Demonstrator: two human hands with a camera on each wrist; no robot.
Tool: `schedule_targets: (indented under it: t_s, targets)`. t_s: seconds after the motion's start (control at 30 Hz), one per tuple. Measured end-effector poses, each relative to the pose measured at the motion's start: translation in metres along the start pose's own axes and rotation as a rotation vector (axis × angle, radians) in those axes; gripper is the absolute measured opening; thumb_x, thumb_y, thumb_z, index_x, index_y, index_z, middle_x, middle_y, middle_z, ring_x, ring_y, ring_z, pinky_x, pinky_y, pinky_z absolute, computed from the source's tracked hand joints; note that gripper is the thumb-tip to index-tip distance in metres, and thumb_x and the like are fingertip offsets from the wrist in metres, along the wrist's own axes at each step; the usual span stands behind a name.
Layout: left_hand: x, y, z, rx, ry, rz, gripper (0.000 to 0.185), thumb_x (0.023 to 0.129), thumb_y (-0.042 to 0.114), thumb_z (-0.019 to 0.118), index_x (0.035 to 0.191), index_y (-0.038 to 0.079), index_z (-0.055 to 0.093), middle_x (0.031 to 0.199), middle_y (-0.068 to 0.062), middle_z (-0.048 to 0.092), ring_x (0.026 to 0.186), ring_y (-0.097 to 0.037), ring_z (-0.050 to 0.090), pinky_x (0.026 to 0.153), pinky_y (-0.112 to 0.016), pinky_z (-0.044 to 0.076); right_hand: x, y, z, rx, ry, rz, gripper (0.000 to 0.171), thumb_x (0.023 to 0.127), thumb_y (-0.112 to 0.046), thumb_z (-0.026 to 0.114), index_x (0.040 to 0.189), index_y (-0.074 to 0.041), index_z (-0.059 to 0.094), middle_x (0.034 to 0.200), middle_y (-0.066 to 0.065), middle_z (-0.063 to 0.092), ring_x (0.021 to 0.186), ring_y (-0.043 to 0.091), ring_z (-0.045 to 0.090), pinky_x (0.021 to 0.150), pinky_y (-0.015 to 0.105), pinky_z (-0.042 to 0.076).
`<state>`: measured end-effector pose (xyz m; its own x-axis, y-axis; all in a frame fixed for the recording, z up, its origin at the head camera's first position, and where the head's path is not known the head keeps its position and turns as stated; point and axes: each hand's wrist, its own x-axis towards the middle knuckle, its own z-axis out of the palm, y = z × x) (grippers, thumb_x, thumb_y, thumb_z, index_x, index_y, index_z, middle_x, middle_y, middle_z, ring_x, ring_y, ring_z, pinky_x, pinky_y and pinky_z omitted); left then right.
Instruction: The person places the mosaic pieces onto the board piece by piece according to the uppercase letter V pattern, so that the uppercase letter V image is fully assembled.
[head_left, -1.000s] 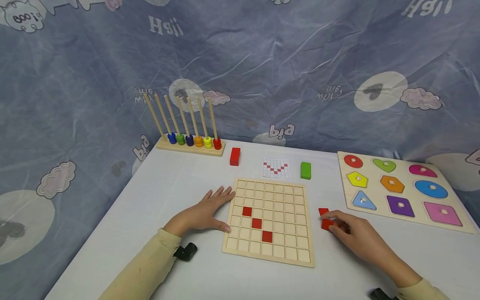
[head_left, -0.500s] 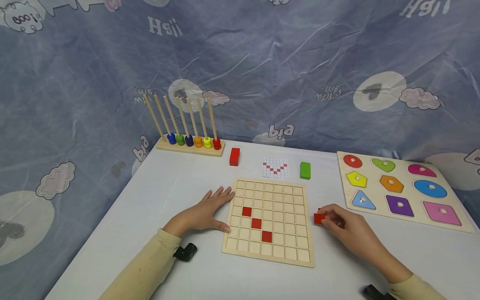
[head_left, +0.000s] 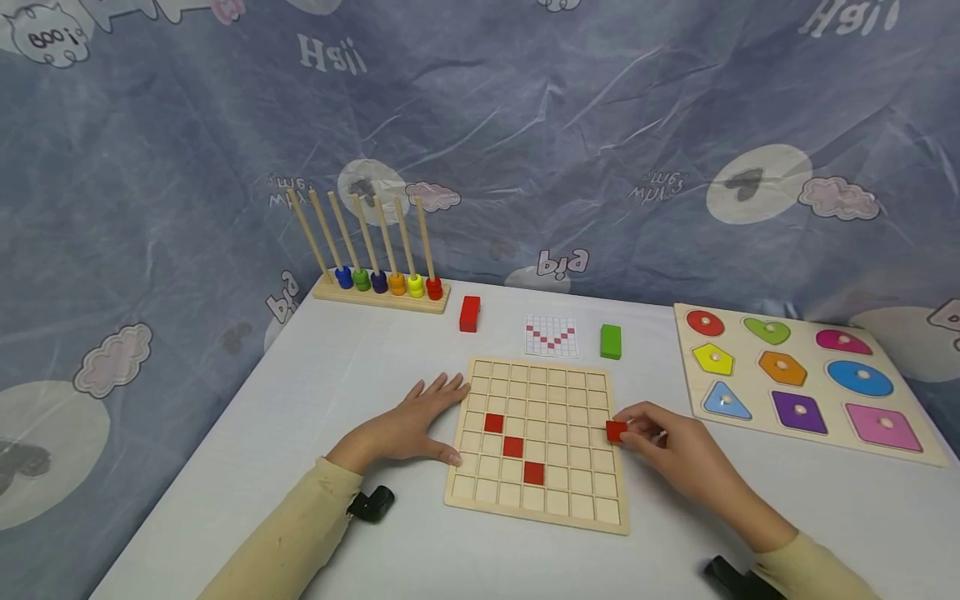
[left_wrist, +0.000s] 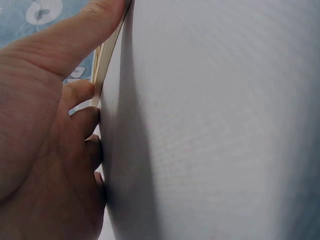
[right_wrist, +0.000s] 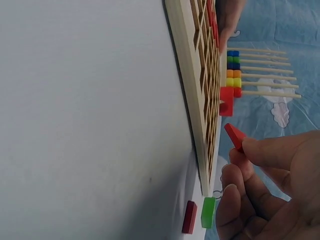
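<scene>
While my left hand (head_left: 408,425) is lying flat with fingers spread against the left edge of the wooden grid board (head_left: 537,505), I am pinching a red tile (head_left: 616,430) in my right hand (head_left: 671,454) just over the board's right edge. Three red tiles (head_left: 513,447) are sitting diagonally in the grid; farther back, a pattern card (head_left: 552,335) is lying between a red block (head_left: 469,313) and a green block (head_left: 611,341).

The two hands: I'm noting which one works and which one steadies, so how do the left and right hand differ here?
The left hand lies flat, fingers spread, at the left edge of the grid board; the right hand is raised at its right edge. The left hand holds nothing; the right hand pinches a red tile in its fingertips. Both wear pale yellow sleeves.
</scene>
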<state>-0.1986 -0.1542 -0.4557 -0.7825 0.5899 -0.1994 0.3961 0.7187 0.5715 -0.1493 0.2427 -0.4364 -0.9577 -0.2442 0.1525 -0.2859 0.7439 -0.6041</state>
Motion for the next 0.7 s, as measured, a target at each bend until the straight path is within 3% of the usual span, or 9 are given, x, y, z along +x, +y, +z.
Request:
schedule_targets:
  t_s: [0.7]
  targets:
    - [0.001,-0.003,0.001,0.005,0.0,0.004,0.111,0.077,0.048,0.086,0.163,0.015,0.024,0.17,-0.006,0.012,0.157,-0.028,-0.001,0.125,-0.051,-0.004,0.022,-0.034,0.023,0.083,-0.084,-0.015,0.02,0.09,-0.009,0.077,0.109,-0.016,0.072,0.084,-0.009,0.064,0.076,0.011,0.059,0.067,0.023,0.052]
